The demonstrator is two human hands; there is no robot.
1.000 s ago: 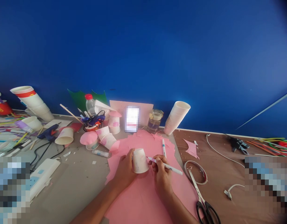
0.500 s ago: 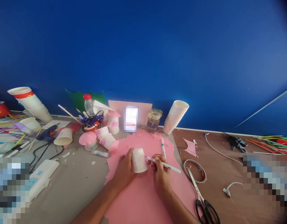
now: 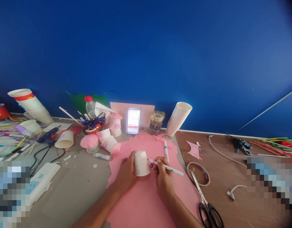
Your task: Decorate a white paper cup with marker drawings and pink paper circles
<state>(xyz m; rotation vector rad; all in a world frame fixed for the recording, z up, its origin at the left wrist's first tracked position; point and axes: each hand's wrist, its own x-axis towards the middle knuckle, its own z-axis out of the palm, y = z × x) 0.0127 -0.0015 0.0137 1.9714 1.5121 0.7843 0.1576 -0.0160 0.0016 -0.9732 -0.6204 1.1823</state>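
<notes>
My left hand grips a white paper cup from its left side; the cup is upside down, its wide rim toward me. Faint pinkish marks show on the cup's wall. Between the thumb and fingers of my right hand is a white marker pen, its purple tip end pointing left at the cup's right side. Whether the tip touches the cup I cannot tell. Under both hands lies a large sheet of pink paper. A second marker rests on the sheet beyond my right hand.
Scissors and a tape roll lie at the right. Behind stand a stack of paper cups, a glass jar and a lit phone. Left are pink-decorated cups, a glue gun and a power strip.
Very little differs. The marker and my right hand have shifted only slightly; the cup stays in my left hand at the same spot.
</notes>
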